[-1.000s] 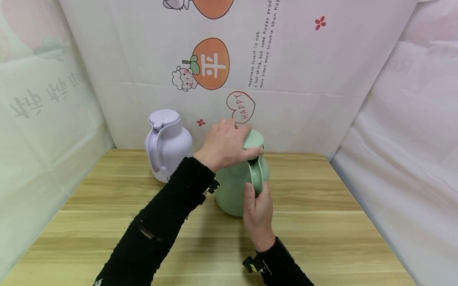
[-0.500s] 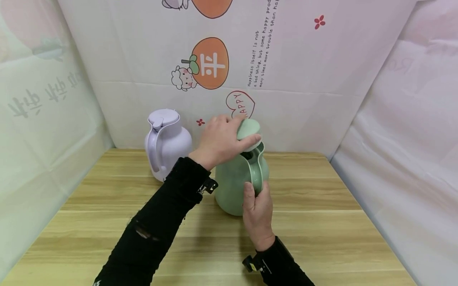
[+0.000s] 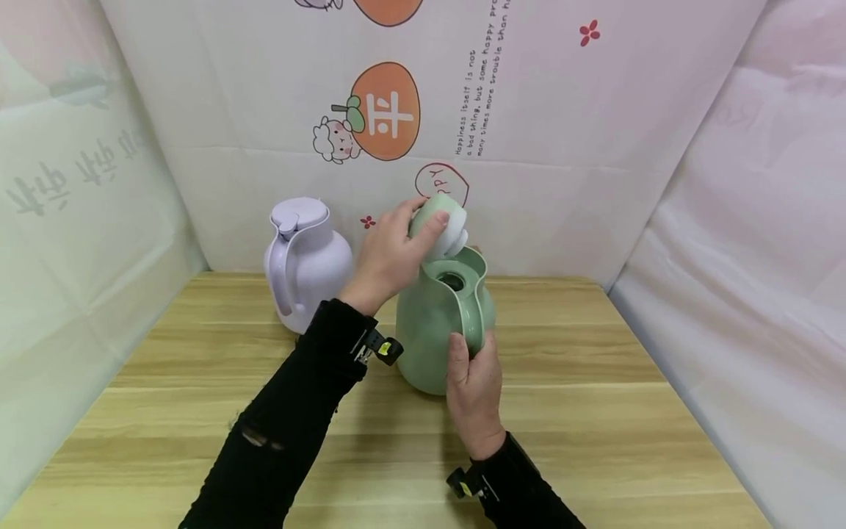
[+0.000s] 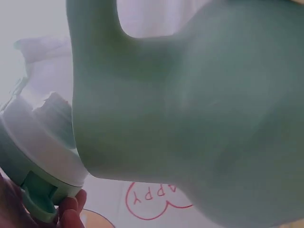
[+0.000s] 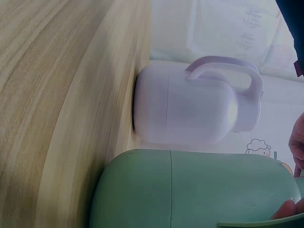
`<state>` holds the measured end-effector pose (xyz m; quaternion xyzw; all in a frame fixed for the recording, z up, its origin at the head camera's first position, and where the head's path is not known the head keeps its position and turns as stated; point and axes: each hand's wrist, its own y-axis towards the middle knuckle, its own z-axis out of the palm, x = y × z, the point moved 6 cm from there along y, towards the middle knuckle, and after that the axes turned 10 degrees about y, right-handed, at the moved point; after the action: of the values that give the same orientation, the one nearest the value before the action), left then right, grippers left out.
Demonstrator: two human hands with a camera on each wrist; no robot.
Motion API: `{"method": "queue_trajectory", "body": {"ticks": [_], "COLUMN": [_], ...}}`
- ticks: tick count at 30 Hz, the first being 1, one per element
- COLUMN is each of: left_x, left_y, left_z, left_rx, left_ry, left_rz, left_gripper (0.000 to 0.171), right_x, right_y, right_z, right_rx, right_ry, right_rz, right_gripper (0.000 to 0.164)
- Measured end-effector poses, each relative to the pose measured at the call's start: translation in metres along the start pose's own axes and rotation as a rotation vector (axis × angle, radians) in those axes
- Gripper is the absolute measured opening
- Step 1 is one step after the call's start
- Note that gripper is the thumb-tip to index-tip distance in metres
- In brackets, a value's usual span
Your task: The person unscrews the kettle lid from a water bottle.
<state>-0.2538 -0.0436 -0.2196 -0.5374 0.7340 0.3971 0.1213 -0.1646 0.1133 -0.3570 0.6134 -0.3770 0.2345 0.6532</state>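
A green thermos jug (image 3: 426, 342) stands on the wooden table, its round mouth (image 3: 452, 281) uncovered. My right hand (image 3: 477, 393) grips the jug's handle (image 3: 472, 323) low down, thumb on the near side. Just above the mouth, my left hand (image 3: 393, 253) holds the jug's stopper (image 3: 441, 224) tilted, fingers and thumb around its green cap. The stopper's white underside faces down and to the right. In the left wrist view the stopper (image 4: 45, 142) shows its white lower part and a green lever, close beside the jug's rim (image 4: 78, 118).
A lilac thermos jug (image 3: 309, 264) with its lid on stands to the left of the green one, handle toward the near left. A printed white cloth (image 3: 542, 132) hangs behind the table (image 3: 581, 411), with more white cloth at both sides.
My left hand has lifted the stopper up and to the left out of the green jug, tilting it and baring the mouth. The right hand keeps its grip on the handle.
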Motion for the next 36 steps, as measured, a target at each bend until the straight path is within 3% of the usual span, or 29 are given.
{"method": "queue_trajectory", "body": {"ticks": [4, 8, 24, 36], "left_x": [0.012, 0.022, 0.050, 0.082], "left_y": [-0.005, -0.011, -0.023, -0.032], "left_z": [0.000, 0.001, 0.009, 0.030], "left_rx": [-0.007, -0.017, -0.049, -0.033], "left_ry": [-0.198, -0.337, -0.572, -0.822], "left_rz": [-0.057, -0.110, -0.201, -0.391], "left_gripper": [0.075, 0.072, 0.048, 0.064], "right_x": [0.001, 0.001, -0.007, -0.014], "right_y": [0.000, -0.001, 0.006, 0.015], "right_z": [0.001, 0.001, -0.001, -0.003], "right_rx": [-0.006, -0.013, -0.041, -0.072], "right_ry": [-0.003, -0.016, -0.033, -0.070], "right_rz": [-0.006, -0.009, -0.016, -0.008], "right_gripper": [0.041, 0.042, 0.039, 0.044]}}
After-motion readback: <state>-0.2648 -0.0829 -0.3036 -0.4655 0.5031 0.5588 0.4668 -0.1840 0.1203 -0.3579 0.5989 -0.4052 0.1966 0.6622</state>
